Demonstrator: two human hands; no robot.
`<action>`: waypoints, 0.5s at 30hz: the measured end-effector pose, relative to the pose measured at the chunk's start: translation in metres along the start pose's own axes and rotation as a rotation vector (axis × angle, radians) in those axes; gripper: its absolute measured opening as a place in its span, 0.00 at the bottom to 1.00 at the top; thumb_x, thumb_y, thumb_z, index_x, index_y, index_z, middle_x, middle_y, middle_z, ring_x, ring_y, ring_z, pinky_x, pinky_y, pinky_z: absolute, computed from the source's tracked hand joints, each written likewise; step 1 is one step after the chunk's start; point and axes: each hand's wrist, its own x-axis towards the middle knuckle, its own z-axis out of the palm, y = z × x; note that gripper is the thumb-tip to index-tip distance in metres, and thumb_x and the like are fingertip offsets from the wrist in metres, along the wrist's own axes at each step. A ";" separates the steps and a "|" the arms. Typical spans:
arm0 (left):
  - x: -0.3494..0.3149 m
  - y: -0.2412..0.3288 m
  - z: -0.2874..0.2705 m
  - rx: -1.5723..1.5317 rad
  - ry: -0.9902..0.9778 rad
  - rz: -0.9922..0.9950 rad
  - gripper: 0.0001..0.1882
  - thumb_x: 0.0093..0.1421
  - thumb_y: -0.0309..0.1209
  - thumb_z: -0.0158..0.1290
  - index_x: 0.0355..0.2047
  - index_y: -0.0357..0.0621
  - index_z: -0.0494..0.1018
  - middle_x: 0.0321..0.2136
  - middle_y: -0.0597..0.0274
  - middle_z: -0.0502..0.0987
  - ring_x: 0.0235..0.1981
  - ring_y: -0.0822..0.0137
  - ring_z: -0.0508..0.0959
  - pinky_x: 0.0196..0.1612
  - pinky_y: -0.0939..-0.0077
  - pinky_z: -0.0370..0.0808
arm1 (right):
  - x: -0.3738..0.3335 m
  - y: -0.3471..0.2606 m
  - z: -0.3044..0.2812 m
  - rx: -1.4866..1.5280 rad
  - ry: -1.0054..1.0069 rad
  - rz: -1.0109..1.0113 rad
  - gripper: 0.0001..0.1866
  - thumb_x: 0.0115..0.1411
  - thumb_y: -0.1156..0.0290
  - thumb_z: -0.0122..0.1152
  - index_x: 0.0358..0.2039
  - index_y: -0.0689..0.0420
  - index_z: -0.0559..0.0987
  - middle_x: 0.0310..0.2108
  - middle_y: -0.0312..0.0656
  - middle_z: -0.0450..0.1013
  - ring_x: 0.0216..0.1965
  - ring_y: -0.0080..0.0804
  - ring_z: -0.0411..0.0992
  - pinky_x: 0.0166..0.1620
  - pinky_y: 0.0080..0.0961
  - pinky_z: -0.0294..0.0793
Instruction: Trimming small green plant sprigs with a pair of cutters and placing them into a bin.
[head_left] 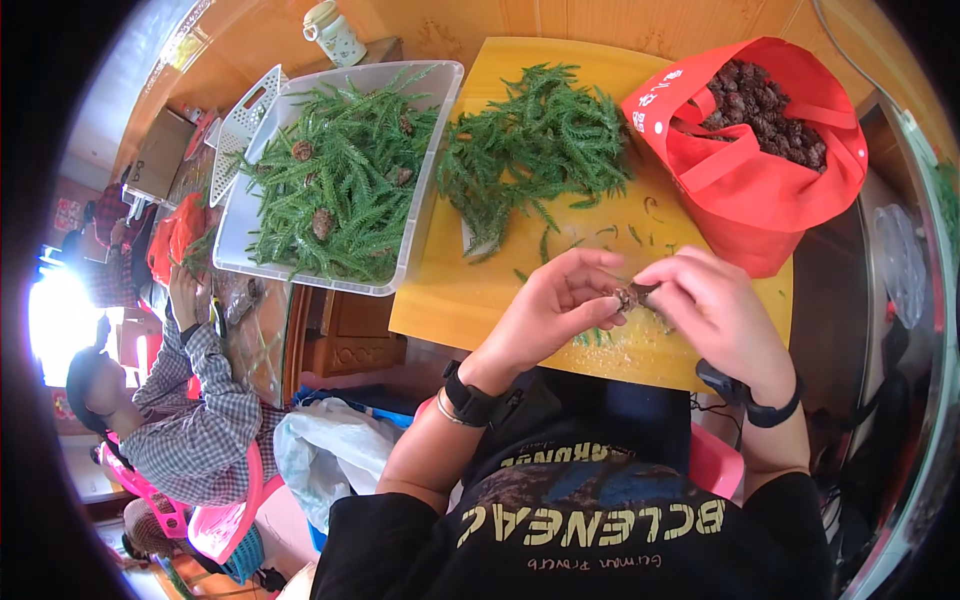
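i see the left hand [560, 312] pinching a cone [625, 299] between thumb and fingers, on the near-left side of the bag [745, 195]. the right hand [718, 315] has its fingers curled close by the cone (blurred on my end), so i can't tell whether they grip it. sprigs [550, 140] lie left of the bag, the tub [235, 262] farther left.
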 end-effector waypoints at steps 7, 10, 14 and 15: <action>-0.002 0.006 0.008 -0.081 -0.016 -0.014 0.21 0.58 0.21 0.49 0.52 0.37 0.62 0.40 0.61 0.73 0.38 0.70 0.76 0.42 0.80 0.73 | -0.015 0.004 0.002 0.626 0.317 -0.089 0.20 0.66 0.64 0.39 0.39 0.66 0.76 0.33 0.39 0.64 0.32 0.22 0.65 0.39 0.18 0.64; -0.003 0.000 0.010 -0.124 -0.029 0.075 0.19 0.56 0.19 0.51 0.48 0.38 0.64 0.40 0.60 0.72 0.40 0.70 0.76 0.40 0.79 0.74 | -0.019 0.007 0.010 0.784 0.307 -0.088 0.19 0.66 0.64 0.40 0.38 0.67 0.76 0.31 0.39 0.64 0.29 0.22 0.65 0.37 0.18 0.65; -0.002 0.006 0.016 -0.189 -0.030 0.076 0.18 0.53 0.16 0.53 0.44 0.39 0.64 0.40 0.59 0.72 0.40 0.70 0.75 0.37 0.79 0.75 | -0.019 -0.003 0.024 0.845 0.344 -0.047 0.12 0.62 0.75 0.45 0.39 0.68 0.76 0.29 0.41 0.68 0.27 0.22 0.67 0.32 0.17 0.67; -0.002 0.008 0.017 -0.176 -0.023 0.084 0.19 0.52 0.16 0.53 0.43 0.40 0.64 0.41 0.58 0.72 0.40 0.70 0.75 0.35 0.81 0.75 | -0.019 -0.004 0.027 0.803 0.318 -0.049 0.10 0.59 0.79 0.45 0.36 0.68 0.76 0.29 0.42 0.68 0.28 0.23 0.68 0.31 0.17 0.67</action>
